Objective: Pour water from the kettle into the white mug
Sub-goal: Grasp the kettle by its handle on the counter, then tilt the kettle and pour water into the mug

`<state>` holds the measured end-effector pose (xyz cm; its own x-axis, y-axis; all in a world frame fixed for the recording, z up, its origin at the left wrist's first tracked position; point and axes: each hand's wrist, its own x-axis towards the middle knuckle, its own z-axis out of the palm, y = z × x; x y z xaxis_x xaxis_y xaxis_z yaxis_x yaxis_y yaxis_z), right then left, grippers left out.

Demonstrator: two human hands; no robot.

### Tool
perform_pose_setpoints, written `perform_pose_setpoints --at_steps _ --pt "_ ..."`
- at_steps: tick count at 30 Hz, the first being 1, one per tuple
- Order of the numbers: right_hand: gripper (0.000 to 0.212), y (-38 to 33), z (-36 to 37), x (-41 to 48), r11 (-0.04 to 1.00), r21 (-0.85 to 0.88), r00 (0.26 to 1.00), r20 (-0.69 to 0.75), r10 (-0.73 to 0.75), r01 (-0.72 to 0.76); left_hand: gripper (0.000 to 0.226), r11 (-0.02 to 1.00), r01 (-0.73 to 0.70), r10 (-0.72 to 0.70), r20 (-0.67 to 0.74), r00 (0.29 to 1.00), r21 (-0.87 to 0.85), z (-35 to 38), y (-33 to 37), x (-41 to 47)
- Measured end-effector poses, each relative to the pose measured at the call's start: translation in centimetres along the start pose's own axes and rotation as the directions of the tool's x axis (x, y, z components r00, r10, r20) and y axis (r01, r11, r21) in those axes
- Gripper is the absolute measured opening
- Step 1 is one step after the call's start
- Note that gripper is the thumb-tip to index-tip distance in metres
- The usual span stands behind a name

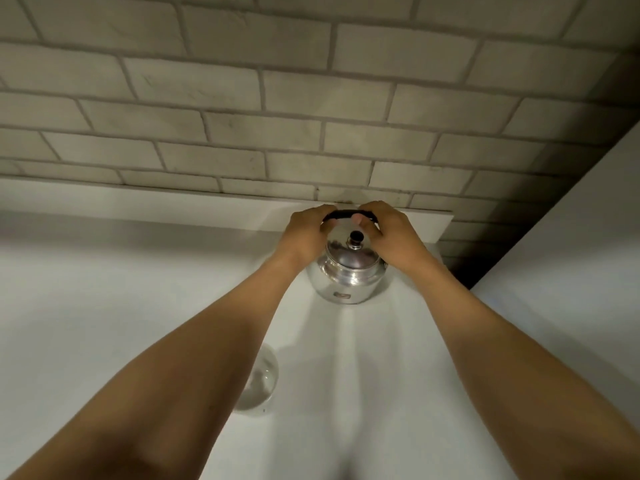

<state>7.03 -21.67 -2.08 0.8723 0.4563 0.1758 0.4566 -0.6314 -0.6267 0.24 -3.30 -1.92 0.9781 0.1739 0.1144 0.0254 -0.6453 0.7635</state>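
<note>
We extend both arms forward over the white worktop [104, 306]. Our left hand [304, 233] and right hand [391, 233] are each curled around one end of the black handle [343, 214] of the steel kettle [346, 275]. The kettle stands upright near the rear ledge [173, 206], below the brick wall [277, 98]. A rounded clear vessel [259, 386] sits nearer us, partly hidden by the left forearm. Open worktop lies to the left.

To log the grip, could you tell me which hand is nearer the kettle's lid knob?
Right, narrowly. The right hand grips the handle beside the knob; the left hand grips slightly farther off.
</note>
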Motion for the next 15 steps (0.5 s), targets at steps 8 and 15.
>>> perform_pose_setpoints --at_steps 8,15 --pt "0.026 -6.3 -5.1 -5.6 0.991 0.052 0.974 -0.197 -0.107 0.119 0.038 0.964 -0.209 0.232 -0.137 0.963 0.164 -4.6 4.9 -7.4" --pt "0.032 -9.2 -6.7 -11.0 0.984 0.031 0.969 -0.183 -0.167 0.175 0.045 0.928 -0.303 0.339 -0.153 0.928 0.215 -1.5 5.1 -19.4"
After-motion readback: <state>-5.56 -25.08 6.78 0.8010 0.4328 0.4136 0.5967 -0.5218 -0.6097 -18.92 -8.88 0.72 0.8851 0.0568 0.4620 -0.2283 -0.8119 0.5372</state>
